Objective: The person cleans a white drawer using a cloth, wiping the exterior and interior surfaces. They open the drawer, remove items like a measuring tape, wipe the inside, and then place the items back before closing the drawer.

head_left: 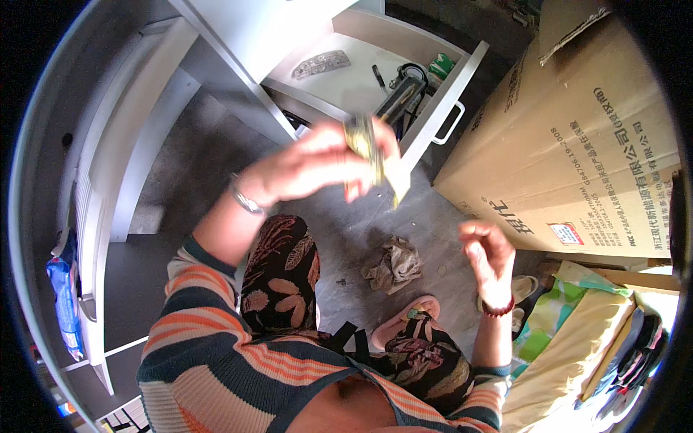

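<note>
My left hand (314, 162), with a silver bangle at the wrist, grips a small yellow-and-dark object (361, 142). Motion blur hides what exactly it is. A pale pointed piece (399, 181) juts out beside it; whether the two are joined I cannot tell. This hand is at the near corner of a pulled-out white drawer (460, 81). My right hand (490, 262), wearing a dark red bead bracelet, is raised on the right with loosely bent fingers and nothing visible in them. Below and between both hands, a crumpled brownish cloth or bag (398, 265) lies on the grey floor.
Inside the drawer are a worn grey strip (322, 64), a black pen (379, 77), a long dark case (401, 97) and a green packet (441, 65). A large cardboard box (563, 151) stands to the right, above folded fabrics (574, 330). Another white drawer (103, 216) extends at left.
</note>
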Tool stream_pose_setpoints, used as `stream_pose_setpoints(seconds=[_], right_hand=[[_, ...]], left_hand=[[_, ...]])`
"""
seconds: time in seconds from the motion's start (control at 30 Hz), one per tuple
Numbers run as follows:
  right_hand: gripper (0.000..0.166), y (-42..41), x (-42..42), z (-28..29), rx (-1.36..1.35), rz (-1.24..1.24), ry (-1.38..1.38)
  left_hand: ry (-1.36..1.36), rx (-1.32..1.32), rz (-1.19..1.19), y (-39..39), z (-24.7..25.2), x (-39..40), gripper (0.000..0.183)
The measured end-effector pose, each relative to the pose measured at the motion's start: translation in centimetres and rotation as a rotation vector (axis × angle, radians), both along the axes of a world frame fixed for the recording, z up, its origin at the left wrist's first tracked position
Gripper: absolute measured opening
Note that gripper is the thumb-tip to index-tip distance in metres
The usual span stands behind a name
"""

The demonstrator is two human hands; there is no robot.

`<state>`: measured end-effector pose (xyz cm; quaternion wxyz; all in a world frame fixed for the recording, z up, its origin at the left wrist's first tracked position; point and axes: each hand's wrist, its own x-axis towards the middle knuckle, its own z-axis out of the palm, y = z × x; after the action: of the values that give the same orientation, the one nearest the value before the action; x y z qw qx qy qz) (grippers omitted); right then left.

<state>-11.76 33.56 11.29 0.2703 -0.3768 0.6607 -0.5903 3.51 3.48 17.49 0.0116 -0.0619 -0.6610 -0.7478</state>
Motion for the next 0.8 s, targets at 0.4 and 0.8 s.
stream_pose_setpoints(seconds=[0.4, 0.8], right_hand=[[0.013, -15.4, -2.4, 2.8, -0.427, -0.275, 0.252], [0.041, -1.2, 4.2, -24.4, 0.786, 0.694, 0.854]], left_hand=[[-0.042, -1.034, 0.7, -8.6, -0.1, -3.1, 0.031], [0.264, -0.598, 0.993, -5.6, -5.3, -3.5, 0.017]])
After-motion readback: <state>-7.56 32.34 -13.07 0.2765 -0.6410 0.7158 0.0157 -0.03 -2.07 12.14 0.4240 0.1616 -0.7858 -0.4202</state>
